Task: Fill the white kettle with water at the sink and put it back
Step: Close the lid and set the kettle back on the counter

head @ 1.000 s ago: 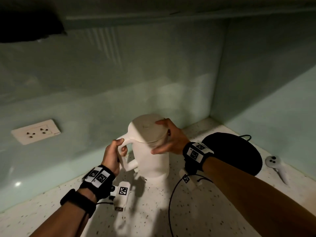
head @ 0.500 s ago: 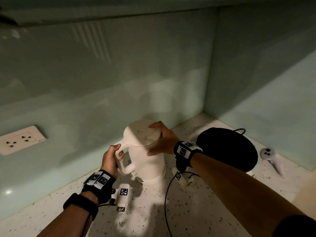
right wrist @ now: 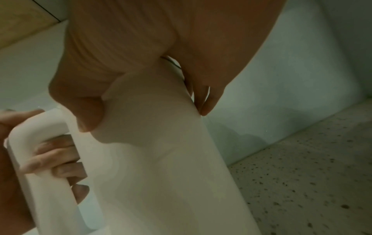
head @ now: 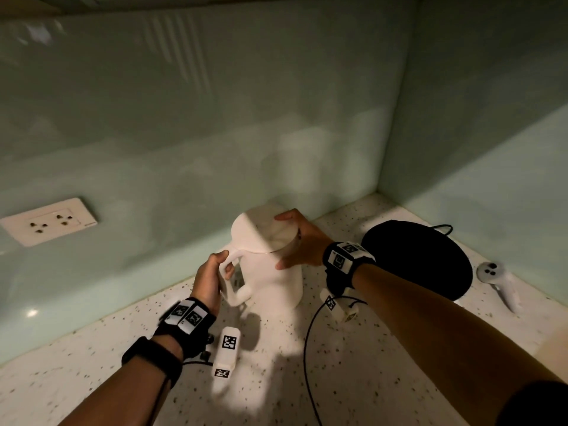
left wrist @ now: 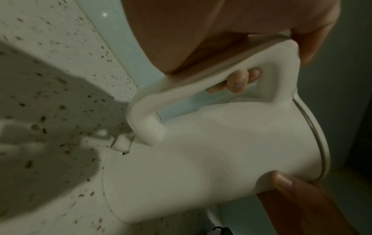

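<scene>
Gripping handle with left hand, right hand clamped over kettle lid. Best lifted straight up, level, clear of cable beside kettle.

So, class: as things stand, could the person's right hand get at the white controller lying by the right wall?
Probably not yet. The right hand is wrapped around the top of the white kettle. The counter between it and the controller holds only a flat black disc, so once it lets go, the way looks free.

Speckled countertop bears kettle, black disc, controller.
</scene>
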Tool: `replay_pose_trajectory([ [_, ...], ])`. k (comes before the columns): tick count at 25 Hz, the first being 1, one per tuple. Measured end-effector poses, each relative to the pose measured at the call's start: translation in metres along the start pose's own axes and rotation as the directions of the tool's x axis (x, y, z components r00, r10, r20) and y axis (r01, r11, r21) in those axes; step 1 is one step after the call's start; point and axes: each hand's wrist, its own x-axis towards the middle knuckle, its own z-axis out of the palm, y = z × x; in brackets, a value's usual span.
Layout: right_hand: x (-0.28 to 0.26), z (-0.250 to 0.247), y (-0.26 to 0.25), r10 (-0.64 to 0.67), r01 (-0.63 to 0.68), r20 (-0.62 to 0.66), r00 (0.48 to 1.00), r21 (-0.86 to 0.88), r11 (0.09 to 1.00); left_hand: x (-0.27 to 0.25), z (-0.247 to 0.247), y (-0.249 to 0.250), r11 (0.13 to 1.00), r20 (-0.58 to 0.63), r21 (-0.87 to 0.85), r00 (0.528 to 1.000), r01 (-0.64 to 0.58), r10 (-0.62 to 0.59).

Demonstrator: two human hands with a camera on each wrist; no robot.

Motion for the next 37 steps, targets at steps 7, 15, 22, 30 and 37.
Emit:
replay_pose_trajectory([
  [7,-0.026,0.007,0.01,-0.054,0.043,-0.073,0.996,-0.145,0.989,-0.026,-0.036,0.008,0.923,0.201,0.37,0.979,-0.104,0.03],
  [15,-0.117,0.096,-0.004,-0.026,0.018,-0.034,0.999,-0.233,0.972,-0.065,-0.04,0.034,0.73,0.511,0.606,0.858,-0.317,-0.051],
  [22,-0.122,0.136,-0.009,-0.061,0.036,-0.065,0.996,-0.327,0.944,-0.048,-0.015,0.085,0.311,0.492,0.745,0.801,-0.591,0.341],
  [30,-0.12,0.119,-0.02,0.035,-0.047,-0.043,0.998,-0.305,0.951,-0.007,-0.012,0.083,0.19,0.606,0.747,0.77,-0.637,0.2],
  [37,-0.125,0.055,0.003,0.2,-0.222,-0.1,0.975,-0.318,0.922,-0.01,-0.006,0.069,0.058,0.647,0.733,0.721,-0.678,0.25],
])
